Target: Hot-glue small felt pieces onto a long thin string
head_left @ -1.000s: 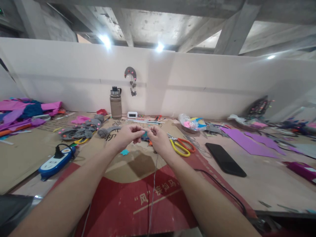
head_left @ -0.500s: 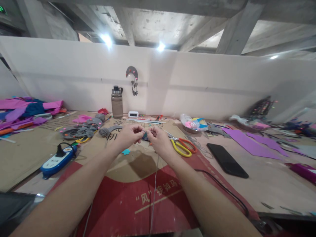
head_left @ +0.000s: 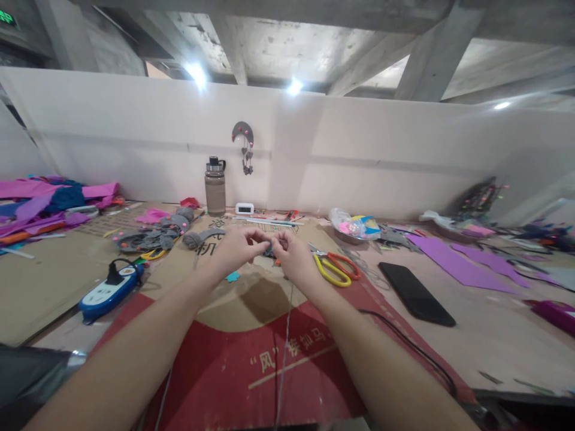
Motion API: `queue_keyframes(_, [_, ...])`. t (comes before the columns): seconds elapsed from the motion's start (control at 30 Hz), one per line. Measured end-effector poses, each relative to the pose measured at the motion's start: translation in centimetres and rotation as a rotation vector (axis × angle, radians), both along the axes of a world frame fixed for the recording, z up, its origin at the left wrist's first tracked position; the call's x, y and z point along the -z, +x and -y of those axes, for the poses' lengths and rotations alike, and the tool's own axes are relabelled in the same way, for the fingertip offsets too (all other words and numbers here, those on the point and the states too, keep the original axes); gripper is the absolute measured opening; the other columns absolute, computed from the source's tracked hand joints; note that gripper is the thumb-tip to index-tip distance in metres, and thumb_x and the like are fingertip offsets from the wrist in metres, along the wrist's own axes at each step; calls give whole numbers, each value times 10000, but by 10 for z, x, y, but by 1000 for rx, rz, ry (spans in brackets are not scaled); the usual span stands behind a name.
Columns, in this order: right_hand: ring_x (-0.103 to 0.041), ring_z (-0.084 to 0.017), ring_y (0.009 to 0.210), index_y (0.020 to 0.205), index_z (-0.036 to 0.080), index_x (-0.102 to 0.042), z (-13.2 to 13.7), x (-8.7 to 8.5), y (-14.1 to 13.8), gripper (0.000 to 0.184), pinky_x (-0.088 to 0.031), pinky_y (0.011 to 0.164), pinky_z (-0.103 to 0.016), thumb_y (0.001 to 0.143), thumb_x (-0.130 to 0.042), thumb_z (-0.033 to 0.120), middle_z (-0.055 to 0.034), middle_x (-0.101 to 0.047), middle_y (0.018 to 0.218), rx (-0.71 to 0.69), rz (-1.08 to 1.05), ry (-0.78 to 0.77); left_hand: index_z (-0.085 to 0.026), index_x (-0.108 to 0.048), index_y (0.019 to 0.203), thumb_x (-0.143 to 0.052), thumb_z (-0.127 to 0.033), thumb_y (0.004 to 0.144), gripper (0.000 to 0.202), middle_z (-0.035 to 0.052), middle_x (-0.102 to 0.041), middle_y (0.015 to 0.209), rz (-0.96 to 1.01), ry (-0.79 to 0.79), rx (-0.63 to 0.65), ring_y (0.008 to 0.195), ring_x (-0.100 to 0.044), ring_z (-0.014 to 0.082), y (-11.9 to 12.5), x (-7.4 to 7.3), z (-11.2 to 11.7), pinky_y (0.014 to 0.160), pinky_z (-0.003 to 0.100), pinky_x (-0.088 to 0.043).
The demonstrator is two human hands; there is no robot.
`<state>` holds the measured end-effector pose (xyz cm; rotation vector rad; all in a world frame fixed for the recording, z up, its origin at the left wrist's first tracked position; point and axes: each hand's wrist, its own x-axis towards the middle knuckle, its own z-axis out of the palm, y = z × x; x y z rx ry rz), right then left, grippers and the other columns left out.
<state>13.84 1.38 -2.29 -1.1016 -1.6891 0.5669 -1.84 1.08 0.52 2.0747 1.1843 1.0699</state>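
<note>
My left hand and my right hand meet above the cardboard, thumbs and forefingers pinched almost tip to tip. What lies between the fingertips is small, dark and mostly hidden. From beneath my right hand a thin grey string hangs down towards the front edge. A small blue felt cutout lies on the cardboard below my left hand. Just right of my right hand rest scissors with one yellow and one orange handle.
Grey felt pieces with pink dots and a blue-white power strip lie left. A bottle and small clock stand by the partition. To the right are a black phone, purple sheets and a bowl of bagged material.
My fingertips have drawn slightly closer together, and the fingers of my right hand have curled in more. The whole view has shifted a little; the things on the table stay put.
</note>
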Motion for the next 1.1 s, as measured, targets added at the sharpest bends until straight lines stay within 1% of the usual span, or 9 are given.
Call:
queue_keyframes(0.07, [-482, -108, 539, 778, 183, -540, 0, 2, 0, 199, -336, 496, -212, 794, -452, 361, 10, -562, 634, 4, 48, 23, -184, -695, 827, -589, -295, 720, 186, -11, -614, 572, -88, 109, -64, 452, -487, 79, 0, 0, 0, 467, 202, -363])
queue_keyframes(0.13, [-494, -111, 551, 794, 189, -541, 2, 1, 0, 187, -352, 516, -217, 801, -452, 353, 6, -571, 652, 2, 82, 30, -188, -699, 811, -589, -277, 718, 169, -15, -607, 549, -119, 155, -88, 464, -496, 85, 0, 1, 0, 470, 200, -359])
queue_keyframes(0.27, [-491, -117, 564, 803, 198, -543, 5, -2, 0, 200, -374, 542, -231, 817, -450, 374, 7, -560, 665, -31, 74, 39, -174, -679, 771, -565, -282, 745, 160, -15, -603, 529, -73, 123, -72, 438, -504, 85, 1, 2, 1, 463, 200, -368])
queue_keyframes(0.47, [-486, -132, 604, 934, 204, -512, 8, -4, 1, 194, -380, 562, -244, 837, -442, 356, 17, -525, 678, -23, 22, 109, -164, -660, 755, -570, -281, 734, 149, -17, -591, 511, 26, 85, -76, 449, -526, 92, 0, -1, 3, 463, 198, -404])
queue_keyframes(0.7, [-492, -128, 670, 845, 189, -515, 15, -9, -2, 140, -373, 616, -246, 845, -427, 297, -2, -555, 749, -46, 62, 134, -151, -622, 742, -574, -296, 729, 153, -15, -577, 511, 208, 7, -97, 413, -479, 81, -4, -2, -5, 407, 192, -378])
queue_keyframes(0.8, [-482, -123, 669, 797, 179, -537, 18, -10, -5, 160, -357, 632, -244, 852, -416, 268, 2, -553, 723, -60, 125, 137, -148, -606, 740, -581, -326, 736, 179, -5, -582, 502, 302, -23, -99, 390, -458, 75, -9, 0, -11, 404, 197, -368])
queue_keyframes(1.0, [-487, -110, 629, 753, 171, -583, 14, -11, -2, 246, -341, 595, -223, 854, -435, 341, 11, -565, 668, -230, 233, 101, -145, -607, 790, -646, -359, 693, 239, -18, -566, 508, 579, -47, -137, 400, -473, 69, -17, 3, -21, 379, 184, -317])
queue_keyframes(1.03, [-496, -110, 631, 759, 171, -586, 11, -11, 2, 272, -346, 595, -221, 861, -422, 362, 9, -573, 673, -213, 239, 86, -145, -605, 796, -658, -358, 682, 248, -16, -574, 529, 635, -45, -133, 420, -492, 72, -18, 2, -22, 386, 182, -324])
queue_keyframes(1.1, [-515, -117, 637, 775, 168, -591, 5, -13, 12, 321, -356, 596, -223, 875, -381, 388, -3, -591, 685, -83, 271, 54, -144, -600, 795, -677, -357, 665, 261, -6, -591, 572, 717, -49, -120, 465, -528, 81, -19, 1, -22, 406, 181, -347])
